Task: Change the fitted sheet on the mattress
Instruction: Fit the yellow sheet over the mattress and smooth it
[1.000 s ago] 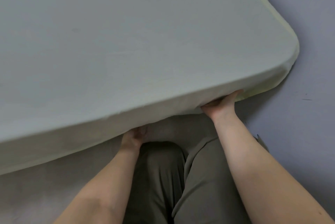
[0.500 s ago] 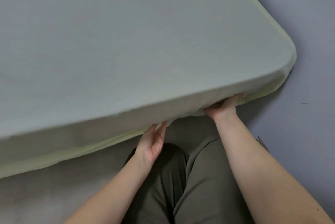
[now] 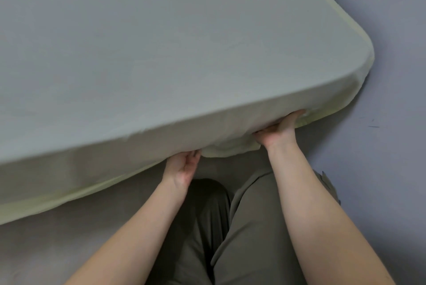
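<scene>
The mattress (image 3: 161, 54) fills the upper view, wrapped in a pale grey-green fitted sheet (image 3: 230, 121). Its near edge is raised off the base. My right hand (image 3: 280, 131) grips that lower edge close to the rounded right corner (image 3: 359, 70), thumb along the edge and fingers hidden beneath. My left hand (image 3: 183, 167) is palm up further left, its fingertips pushing against the sheet's hem under the edge. Between the hands a loose fold of sheet (image 3: 232, 148) hangs down.
Under the raised edge lies a beige-grey bed base (image 3: 57, 243). My legs in olive trousers (image 3: 249, 227) are bent in front of it. Grey floor (image 3: 380, 158) runs along the right side of the mattress.
My left hand came out from under the edge, opened palm up, then reached back up to the hem. A fold of sheet now hangs between the hands. The right hand kept its hold.
</scene>
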`<state>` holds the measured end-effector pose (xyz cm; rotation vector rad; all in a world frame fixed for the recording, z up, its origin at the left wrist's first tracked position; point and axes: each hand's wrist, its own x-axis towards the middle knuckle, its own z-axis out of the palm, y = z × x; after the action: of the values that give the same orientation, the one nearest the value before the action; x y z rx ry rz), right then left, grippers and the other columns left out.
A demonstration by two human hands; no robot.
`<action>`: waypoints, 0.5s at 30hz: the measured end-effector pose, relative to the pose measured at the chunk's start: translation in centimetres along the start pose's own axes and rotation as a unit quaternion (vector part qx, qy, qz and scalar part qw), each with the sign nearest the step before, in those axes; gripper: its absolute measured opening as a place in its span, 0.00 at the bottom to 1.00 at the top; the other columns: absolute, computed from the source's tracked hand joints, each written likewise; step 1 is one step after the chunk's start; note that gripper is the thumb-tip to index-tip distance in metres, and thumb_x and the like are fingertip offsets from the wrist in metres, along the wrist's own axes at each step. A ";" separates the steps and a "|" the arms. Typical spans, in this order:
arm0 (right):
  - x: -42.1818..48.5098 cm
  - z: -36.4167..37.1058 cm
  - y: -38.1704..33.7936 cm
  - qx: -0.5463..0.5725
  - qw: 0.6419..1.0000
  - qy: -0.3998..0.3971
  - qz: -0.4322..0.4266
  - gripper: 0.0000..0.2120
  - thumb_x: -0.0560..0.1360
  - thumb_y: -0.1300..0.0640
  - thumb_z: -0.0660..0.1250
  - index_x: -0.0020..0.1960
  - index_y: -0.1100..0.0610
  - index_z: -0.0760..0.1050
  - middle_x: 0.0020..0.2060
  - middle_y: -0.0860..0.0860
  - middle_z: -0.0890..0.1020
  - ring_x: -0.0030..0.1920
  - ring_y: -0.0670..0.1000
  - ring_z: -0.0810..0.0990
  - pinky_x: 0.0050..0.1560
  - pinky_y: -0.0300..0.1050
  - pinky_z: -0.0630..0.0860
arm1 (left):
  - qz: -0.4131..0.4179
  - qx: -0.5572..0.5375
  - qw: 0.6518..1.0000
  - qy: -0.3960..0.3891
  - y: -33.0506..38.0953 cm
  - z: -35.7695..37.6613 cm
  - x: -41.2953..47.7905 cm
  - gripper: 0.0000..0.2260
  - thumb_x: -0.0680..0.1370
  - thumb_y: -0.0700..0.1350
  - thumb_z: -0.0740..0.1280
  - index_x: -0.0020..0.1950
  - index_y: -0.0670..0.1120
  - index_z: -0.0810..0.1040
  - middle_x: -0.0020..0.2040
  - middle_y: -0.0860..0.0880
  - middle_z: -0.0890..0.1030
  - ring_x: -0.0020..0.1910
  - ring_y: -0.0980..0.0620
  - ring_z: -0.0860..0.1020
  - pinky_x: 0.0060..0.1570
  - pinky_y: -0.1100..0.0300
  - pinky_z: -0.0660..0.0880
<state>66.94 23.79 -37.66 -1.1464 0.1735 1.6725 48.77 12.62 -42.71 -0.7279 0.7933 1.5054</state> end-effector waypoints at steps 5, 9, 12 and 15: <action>0.5 0.0 0.2 -0.001 1.000 0.009 0.011 0.42 0.67 0.20 0.47 0.63 0.47 0.77 0.59 0.53 0.81 0.59 0.59 0.79 0.63 0.65 0.71 | 0.087 0.076 0.989 0.092 -0.5 -0.2 0.3 0.18 0.84 0.39 0.51 0.74 0.41 0.64 0.71 0.41 0.70 0.70 0.43 0.70 0.65 0.51 0.71; 0.9 -0.2 0.4 0.003 1.000 0.010 0.027 0.44 0.66 0.19 0.47 0.64 0.47 0.76 0.61 0.53 0.80 0.61 0.60 0.78 0.65 0.65 0.69 | 0.065 0.166 0.978 0.112 -1.1 -1.3 0.6 0.18 0.83 0.36 0.55 0.73 0.38 0.66 0.70 0.42 0.72 0.67 0.48 0.74 0.52 0.65 0.76; 1.1 -0.2 0.5 0.000 0.999 0.010 0.032 0.45 0.65 0.18 0.46 0.65 0.46 0.76 0.62 0.53 0.80 0.63 0.60 0.77 0.66 0.65 0.68 | -0.020 0.160 0.980 0.115 -2.3 -1.9 0.7 0.19 0.82 0.44 0.60 0.73 0.41 0.67 0.65 0.38 0.75 0.61 0.42 0.78 0.55 0.53 0.78; 1.2 -0.2 0.4 0.003 1.000 0.005 0.031 0.44 0.66 0.19 0.45 0.65 0.46 0.76 0.63 0.53 0.80 0.62 0.60 0.77 0.66 0.65 0.68 | -0.086 0.180 0.979 0.032 -3.8 -1.4 1.1 0.14 0.83 0.45 0.57 0.68 0.45 0.69 0.68 0.36 0.73 0.63 0.40 0.75 0.59 0.44 0.73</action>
<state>66.73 24.29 -38.80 -1.1565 0.2222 1.7195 52.47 12.22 -44.64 -0.5580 0.9937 1.1472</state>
